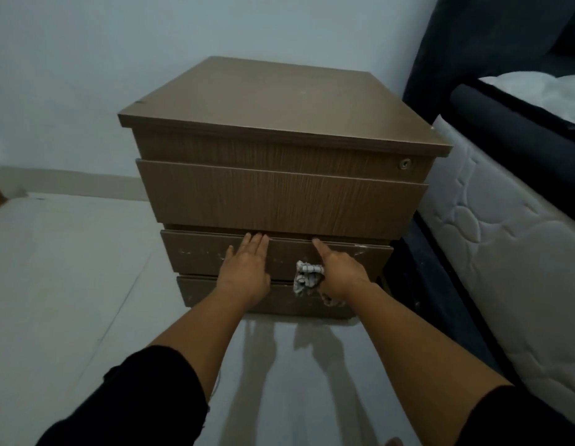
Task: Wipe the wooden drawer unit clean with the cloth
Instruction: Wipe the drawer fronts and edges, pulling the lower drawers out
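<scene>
The brown wooden drawer unit stands on the floor against the wall, with three drawer fronts and a small lock at the upper right. My left hand lies flat with fingers together on the middle drawer front, fingertips at its top edge. My right hand holds a bunched white patterned cloth against the same drawer, its index finger stretched up to the drawer's top edge. The cloth hangs down over the gap above the bottom drawer.
A bed with a white quilted mattress and dark frame stands close on the right of the unit. Glossy pale floor tiles spread to the left and in front. A pale wall is behind.
</scene>
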The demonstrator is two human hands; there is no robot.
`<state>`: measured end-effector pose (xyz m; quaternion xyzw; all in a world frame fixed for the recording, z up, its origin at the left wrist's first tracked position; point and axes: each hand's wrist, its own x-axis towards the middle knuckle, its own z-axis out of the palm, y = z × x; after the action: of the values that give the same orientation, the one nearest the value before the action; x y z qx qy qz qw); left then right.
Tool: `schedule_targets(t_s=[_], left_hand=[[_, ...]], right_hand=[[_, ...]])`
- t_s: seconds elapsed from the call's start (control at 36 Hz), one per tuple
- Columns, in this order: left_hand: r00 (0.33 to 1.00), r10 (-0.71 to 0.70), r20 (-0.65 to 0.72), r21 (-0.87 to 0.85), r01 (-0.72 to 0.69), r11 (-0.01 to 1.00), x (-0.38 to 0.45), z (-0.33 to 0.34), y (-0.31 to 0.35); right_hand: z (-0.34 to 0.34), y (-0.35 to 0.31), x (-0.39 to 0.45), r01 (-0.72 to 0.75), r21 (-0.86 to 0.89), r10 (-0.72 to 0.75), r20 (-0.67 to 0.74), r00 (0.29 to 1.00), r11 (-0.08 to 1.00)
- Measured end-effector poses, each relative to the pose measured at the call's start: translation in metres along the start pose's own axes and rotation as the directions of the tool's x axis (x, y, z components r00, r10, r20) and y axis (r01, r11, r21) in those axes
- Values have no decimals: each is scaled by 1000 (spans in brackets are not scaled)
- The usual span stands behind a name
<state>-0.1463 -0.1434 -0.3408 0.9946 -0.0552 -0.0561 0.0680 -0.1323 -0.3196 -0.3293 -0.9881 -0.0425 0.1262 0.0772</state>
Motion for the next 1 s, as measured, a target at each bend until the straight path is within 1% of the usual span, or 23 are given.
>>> schedule_targets(t_s=[0.17,0.31,0.47,0.53,0.61,0.67,0.75,0.86,0.92,1.0], left_hand=[[1000,-21,18,-46,22,999,1,-3,0],[1000,-21,0,-90,21,996,-6,-4,2],[999,-30,-16,-108,28,994,-23,0,4],[1000,-26,6,-98,27,995,-28,-1,2],[999,0,46,-70,4,998,-32,-5,-1],[999,0,44,-72,3,997,-33,-10,-9],[995,-95,3,-128,95,987,-36,-16,-36],[957,-287,-30,-212,275,938,-43,-22,-85],[932,-361,-14,-301,341,891,-45,-22,-108],[919,-389,58,-399,379,835,-51,-20,-133]], right_hand=[[-4,-4,0,-26,33,26,-1,1000,999],[-6,-3,-5,-9,10,10,-58,998,1000],[-11,-6,-18,16,17,-15,-62,998,1000],[-13,-9,-20,25,6,-25,-46,999,1000],[-24,-16,-23,22,-72,-20,25,999,997],[-35,-22,-23,23,-107,-17,56,998,994],[-48,-39,-21,103,-89,-102,14,995,991],[-51,-72,-8,242,-44,-246,-139,959,969],[-49,-93,-1,311,-17,-309,-184,933,950],[-40,-130,9,400,9,-390,-202,898,917]])
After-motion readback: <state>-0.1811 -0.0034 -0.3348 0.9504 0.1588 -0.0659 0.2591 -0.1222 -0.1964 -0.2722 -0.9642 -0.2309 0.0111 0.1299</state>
